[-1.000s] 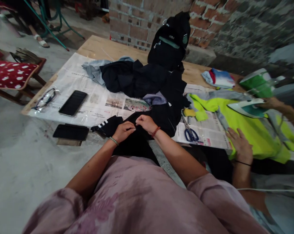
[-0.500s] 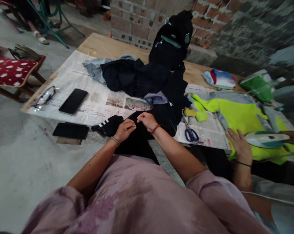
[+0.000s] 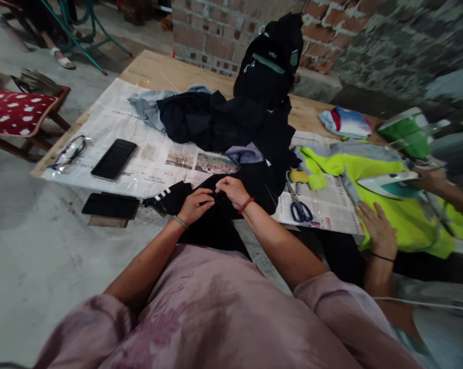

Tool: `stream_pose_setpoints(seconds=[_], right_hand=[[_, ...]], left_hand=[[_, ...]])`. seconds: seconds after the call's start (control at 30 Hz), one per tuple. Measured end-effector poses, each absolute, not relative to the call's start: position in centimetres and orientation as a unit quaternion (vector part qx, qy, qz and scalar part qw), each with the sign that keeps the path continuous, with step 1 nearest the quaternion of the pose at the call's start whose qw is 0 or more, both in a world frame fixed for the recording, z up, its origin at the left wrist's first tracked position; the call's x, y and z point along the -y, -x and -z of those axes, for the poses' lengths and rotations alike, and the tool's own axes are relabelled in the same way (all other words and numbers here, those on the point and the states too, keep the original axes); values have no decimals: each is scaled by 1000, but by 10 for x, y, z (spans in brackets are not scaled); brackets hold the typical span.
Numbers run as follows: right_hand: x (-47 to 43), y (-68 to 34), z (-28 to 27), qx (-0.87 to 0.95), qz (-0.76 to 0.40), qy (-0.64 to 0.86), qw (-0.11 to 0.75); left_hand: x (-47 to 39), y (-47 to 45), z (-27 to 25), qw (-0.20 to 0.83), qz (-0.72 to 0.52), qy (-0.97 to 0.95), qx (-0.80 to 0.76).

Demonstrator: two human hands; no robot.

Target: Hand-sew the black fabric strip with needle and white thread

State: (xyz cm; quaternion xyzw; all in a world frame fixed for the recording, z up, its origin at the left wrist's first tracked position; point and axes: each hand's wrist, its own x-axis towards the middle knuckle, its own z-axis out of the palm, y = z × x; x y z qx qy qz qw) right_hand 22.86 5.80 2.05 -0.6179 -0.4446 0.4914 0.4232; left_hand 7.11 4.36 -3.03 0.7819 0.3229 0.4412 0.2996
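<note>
A black garment [image 3: 250,184] with white stripes at one end lies across the table's front edge and my lap. My left hand [image 3: 196,206], wearing a green bead bracelet, is closed on the dark cloth. Just right of it, my right hand [image 3: 234,193], with a red bead bracelet, is raised slightly over the same cloth. Its thumb and fingertips are pinched together, and whatever is between them is too small to make out. The two hands' fingertips are close together. Blue-handled scissors [image 3: 300,207] rest on the newspaper to the right, beside a small yellow piece [image 3: 298,177].
At right a co-worker's hands steady a neon yellow garment [image 3: 388,174] and hold an iron [image 3: 391,183]. Dark clothes [image 3: 212,120] and a black backpack [image 3: 266,66] stand behind. Phones [image 3: 114,160] and glasses [image 3: 72,151] lie at left, on newspaper [image 3: 101,123].
My right fingertips have come slightly closer to my left ones, over the black garment. The co-worker's iron has moved up and to the left across the yellow garment.
</note>
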Motion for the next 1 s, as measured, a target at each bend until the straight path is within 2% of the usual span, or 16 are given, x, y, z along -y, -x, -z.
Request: stream_pose_setpoints(seconds=[0.17,0.37,0.43,0.57,0.67,0.83,1.0], right_hand=[[-58,-230,-16,497,-428,645,392],[-59,-226,-10,547,-412,647,336],[-62,-228,-13,512,-438,651,349],[-71,-236,-22,378,-494,655,428],[-71,-239,-29,382,-492,635,456],[-61,-232,-42,424,-547,558,458],[-47,-217,-60,315,-701,478,426]], left_hand=[[-41,-77,30,287,-473,-752,-358],[-41,-77,28,304,-467,-759,-338],[-41,-76,27,309,-455,-768,-328],[-40,-72,27,321,-437,-782,-307],[-41,-71,28,334,-441,-775,-305],[-45,-70,27,342,-439,-767,-320],[-46,-69,31,345,-426,-757,-356]])
